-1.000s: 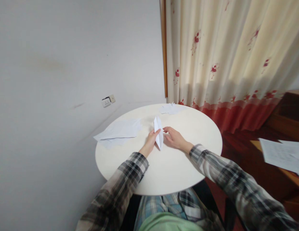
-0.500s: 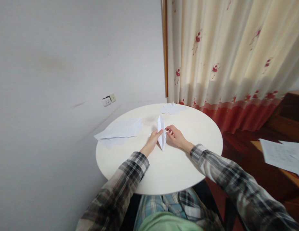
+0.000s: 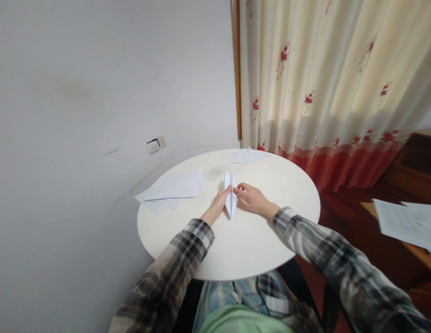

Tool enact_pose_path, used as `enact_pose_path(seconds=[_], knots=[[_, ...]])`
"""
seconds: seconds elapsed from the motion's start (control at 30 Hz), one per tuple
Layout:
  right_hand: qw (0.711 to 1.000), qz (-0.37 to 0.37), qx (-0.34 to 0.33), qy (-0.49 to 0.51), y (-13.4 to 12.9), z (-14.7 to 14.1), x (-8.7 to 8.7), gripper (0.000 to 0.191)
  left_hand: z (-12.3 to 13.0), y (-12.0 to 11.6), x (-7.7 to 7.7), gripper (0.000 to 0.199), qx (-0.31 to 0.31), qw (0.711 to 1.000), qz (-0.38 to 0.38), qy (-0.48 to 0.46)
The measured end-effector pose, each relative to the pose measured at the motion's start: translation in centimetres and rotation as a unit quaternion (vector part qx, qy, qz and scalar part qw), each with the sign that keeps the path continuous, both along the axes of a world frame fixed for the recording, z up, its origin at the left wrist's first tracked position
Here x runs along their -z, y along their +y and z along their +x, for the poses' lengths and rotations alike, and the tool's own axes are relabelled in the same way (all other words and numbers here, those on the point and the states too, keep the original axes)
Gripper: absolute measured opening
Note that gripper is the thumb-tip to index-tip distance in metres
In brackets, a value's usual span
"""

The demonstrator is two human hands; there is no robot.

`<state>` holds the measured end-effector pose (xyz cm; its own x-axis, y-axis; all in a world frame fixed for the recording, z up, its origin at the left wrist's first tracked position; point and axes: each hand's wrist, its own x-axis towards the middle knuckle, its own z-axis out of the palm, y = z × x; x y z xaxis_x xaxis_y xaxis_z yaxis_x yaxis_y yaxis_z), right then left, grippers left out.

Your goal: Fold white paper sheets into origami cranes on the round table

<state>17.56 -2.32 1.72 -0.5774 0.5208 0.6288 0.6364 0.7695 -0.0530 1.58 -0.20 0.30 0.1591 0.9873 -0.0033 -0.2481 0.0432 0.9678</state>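
Observation:
A narrow folded white paper [image 3: 230, 203], pointed at both ends, stands lengthwise over the middle of the round white table [image 3: 243, 259]. My left hand [image 3: 220, 201] grips its left side, with the thumb lying across the fold. At the paper's right edge is my right hand [image 3: 250, 198]; its fingers are bent together and their tips meet the paper. Whether those fingertips pinch a small part of it is too small to make out.
White sheets [image 3: 175, 186] lie at the table's left, one overhanging the edge. Crumpled paper pieces [image 3: 248, 156] rest at the far edge. A wall with a socket [image 3: 153, 147] borders the left; a curtain [image 3: 315, 92] hangs behind. Papers [image 3: 406, 224] lie on furniture at right.
The folded paper has turned slightly and shifted a little left, showing its central crease more. My right hand has moved left with it, its fingers now closer against the paper.

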Motion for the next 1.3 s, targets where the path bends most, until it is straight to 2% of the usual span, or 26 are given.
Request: enact_pose_path(seconds=[0.17,0.63,0.93,1.17,1.3], knots=[[0.999,0.031,0.003,-0.041,-0.09,-0.11,-0.28,0.029,-0.03,-0.32,-0.23,0.047,0.01,1.0,0.006,0.013],[0.997,0.063,-0.031,-0.038,0.02,-0.06,0.02,0.028,-0.15,0.14,0.16,0.047,0.012,1.0,0.02,0.01],[0.995,0.06,-0.042,-0.062,-0.16,-0.13,0.09,0.023,0.0,0.11,-0.04,0.043,-0.031,0.999,0.013,0.007],[0.999,0.027,-0.044,-0.001,-0.29,-0.17,0.24,0.026,-0.08,0.31,0.27,0.039,-0.058,0.997,0.031,0.029],[0.992,-0.054,0.023,0.116,-0.13,-0.4,0.44,0.019,-0.14,0.19,0.22,0.034,-0.053,0.997,0.036,0.046]])
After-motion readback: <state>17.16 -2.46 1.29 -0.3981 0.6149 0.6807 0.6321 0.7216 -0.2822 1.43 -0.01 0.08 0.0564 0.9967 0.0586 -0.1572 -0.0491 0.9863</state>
